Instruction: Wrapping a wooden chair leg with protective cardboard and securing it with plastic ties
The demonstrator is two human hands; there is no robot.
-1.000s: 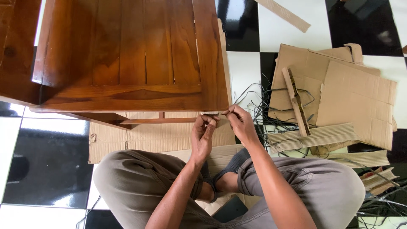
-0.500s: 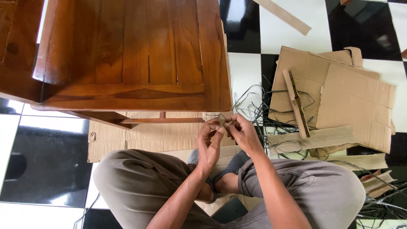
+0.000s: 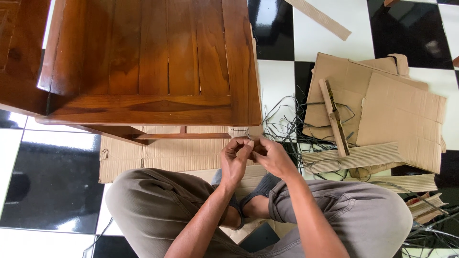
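The left hand point(image 3: 235, 160) and the right hand point(image 3: 270, 155) are seen brought together, fingertips touching, just below the near corner of a brown wooden desk point(image 3: 143, 62). Both hands are curled narrow, with thumb and forefingers pinched. Something thin appears to be gripped between them, but what it is cannot be told, as it is hidden by the fingers. A cardboard-wrapped desk leg point(image 3: 239, 131) is noted directly above the hands, close to the fingertips; whether it is touched cannot be told.

A flat cardboard sheet point(image 3: 162, 153) is spread on the floor beneath the desk, to the left of the hands and under them. The person is seated cross-legged in grey trousers point(image 3: 158, 200), knees to either side of the forearms.

To the right of the right hand, a tangle of dark packing straps point(image 3: 287, 124) lies on the black-and-white tiled floor point(image 3: 52, 181). Further right, a pile of torn cardboard pieces point(image 3: 397, 110) is recorded, with a narrow wooden slat point(image 3: 334, 117) resting across it. A loose cardboard strip point(image 3: 325, 19) lies well beyond the hands.
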